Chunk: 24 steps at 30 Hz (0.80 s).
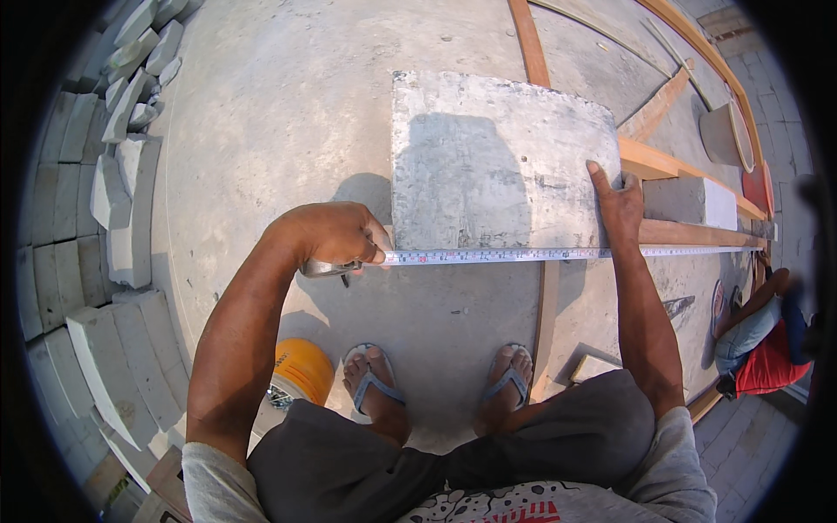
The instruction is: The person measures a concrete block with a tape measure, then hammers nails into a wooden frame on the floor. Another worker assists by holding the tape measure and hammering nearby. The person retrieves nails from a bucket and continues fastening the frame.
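My left hand (336,234) is closed around a tape measure (328,269), with the thumb side near the mouth of its case. The white tape blade (488,256) is pulled out to the right, along the near edge of a flat, whitish-grey panel (506,166) and on past it over the timber. My right hand (619,200) grips the panel's right edge, thumb on top and fingers hidden beneath. Part of my shadow falls across the panel. Timber (545,305) shows from under the panel's near side.
A yellow-orange bucket (305,370) with small pieces inside stands by my foot. Grey blocks (131,366) are stacked along the left. Wooden beams (689,234), a pale block (693,200) and a grey bucket (725,135) lie right. Another person (763,327) crouches near the blade's far end.
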Each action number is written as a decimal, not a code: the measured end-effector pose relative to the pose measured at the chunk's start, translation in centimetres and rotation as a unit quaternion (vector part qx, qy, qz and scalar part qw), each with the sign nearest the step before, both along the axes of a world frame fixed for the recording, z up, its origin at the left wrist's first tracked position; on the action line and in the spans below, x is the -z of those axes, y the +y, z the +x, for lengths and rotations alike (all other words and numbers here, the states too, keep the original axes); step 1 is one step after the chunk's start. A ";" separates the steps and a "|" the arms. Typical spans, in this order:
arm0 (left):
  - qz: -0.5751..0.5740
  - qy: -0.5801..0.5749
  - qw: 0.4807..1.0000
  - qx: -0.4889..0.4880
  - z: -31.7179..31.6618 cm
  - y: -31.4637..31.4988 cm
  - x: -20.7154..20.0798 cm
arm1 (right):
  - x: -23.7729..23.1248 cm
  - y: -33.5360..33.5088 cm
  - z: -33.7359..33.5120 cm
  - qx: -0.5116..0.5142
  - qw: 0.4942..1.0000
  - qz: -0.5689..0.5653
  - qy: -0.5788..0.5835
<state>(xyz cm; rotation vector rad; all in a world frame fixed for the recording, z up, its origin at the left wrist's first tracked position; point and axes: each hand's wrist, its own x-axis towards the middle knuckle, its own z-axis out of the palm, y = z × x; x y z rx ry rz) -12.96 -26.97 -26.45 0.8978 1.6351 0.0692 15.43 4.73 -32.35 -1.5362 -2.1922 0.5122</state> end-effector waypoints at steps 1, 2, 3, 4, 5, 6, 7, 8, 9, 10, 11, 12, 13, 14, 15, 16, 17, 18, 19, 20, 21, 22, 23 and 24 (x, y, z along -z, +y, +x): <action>0.010 -0.005 1.000 0.004 0.0 0.1 -0.1 | 0.1 0.2 0.2 -0.014 1.000 -0.010 0.004; 0.001 -0.005 1.000 -0.004 0.1 0.1 -0.1 | 0.2 0.3 0.3 -0.014 1.000 -0.016 0.006; 0.000 -0.005 1.000 -0.004 0.1 0.2 -0.2 | 0.3 0.4 0.3 -0.018 1.000 -0.017 0.015; 0.000 0.007 1.000 0.004 0.1 0.2 -0.2 | 0.4 0.6 0.4 -0.011 1.000 -0.012 -0.004; -0.001 -0.003 1.000 -0.003 0.0 0.2 -0.2 | 0.5 0.6 0.3 -0.009 1.000 -0.001 -0.018; -0.003 -0.002 1.000 -0.001 0.1 0.4 -0.3 | 0.5 0.7 0.3 -0.006 1.000 0.003 -0.028; 0.006 -0.003 1.000 0.004 0.0 0.4 -0.3 | 0.5 0.6 0.2 -0.010 1.000 -0.002 -0.024; -0.005 -0.001 1.000 0.000 0.1 0.4 -0.3 | 0.4 0.6 0.2 -0.012 1.000 -0.013 -0.017; -0.007 -0.001 1.000 -0.002 0.0 0.5 -0.3 | 0.3 0.5 0.2 -0.009 1.000 -0.019 -0.005; -0.006 0.003 1.000 0.001 0.0 0.5 -0.4 | 0.2 0.4 0.2 -0.011 1.000 -0.018 -0.011; -0.011 0.000 1.000 -0.002 0.1 0.6 -0.4 | 0.1 0.4 0.2 -0.009 1.000 -0.011 -0.012; -0.013 0.001 1.000 -0.002 0.0 0.6 -0.4 | 0.1 0.2 0.1 -0.010 1.000 -0.007 -0.012; -0.012 0.007 1.000 0.003 0.1 0.6 -0.3 | 0.0 0.2 0.2 -0.009 1.000 -0.006 -0.013; -0.018 0.000 1.000 -0.003 0.0 0.6 -0.3 | 0.0 0.1 0.1 -0.012 1.000 -0.008 -0.014; -0.021 -0.002 1.000 -0.004 0.0 0.6 -0.3 | 0.0 0.1 0.1 -0.014 1.000 -0.005 -0.008; -0.016 0.000 1.000 -0.002 0.0 0.6 -0.2 | 0.0 0.1 0.1 -0.014 1.000 -0.011 -0.015; -0.027 -0.001 1.000 -0.008 0.0 0.6 -0.2 | 0.1 0.1 0.1 -0.013 1.000 -0.011 -0.014; -0.031 0.003 0.999 -0.010 0.0 0.6 -0.2 | 0.1 0.2 0.2 -0.012 1.000 -0.010 -0.013; -0.036 0.012 0.999 -0.007 0.0 0.7 -0.2 | 0.1 0.2 0.2 -0.017 1.000 -0.018 -0.010; -0.042 0.003 0.999 -0.009 0.2 0.9 -0.3 | 0.1 0.4 0.3 -0.019 1.000 -0.023 -0.006; -0.046 0.001 0.999 -0.007 0.1 0.9 -0.3 | 0.2 0.4 0.3 -0.014 1.000 -0.028 0.001; -0.044 -0.002 0.999 -0.002 0.1 1.1 -0.5 | 0.2 0.6 0.3 -0.023 0.999 -0.022 -0.007; -0.045 -0.004 0.999 -0.005 0.2 1.2 -0.6 | 0.1 0.6 0.3 -0.024 0.999 -0.019 -0.012; -0.048 0.001 0.999 -0.004 0.2 1.3 -0.8 | 0.1 0.6 0.3 -0.026 0.999 -0.019 -0.016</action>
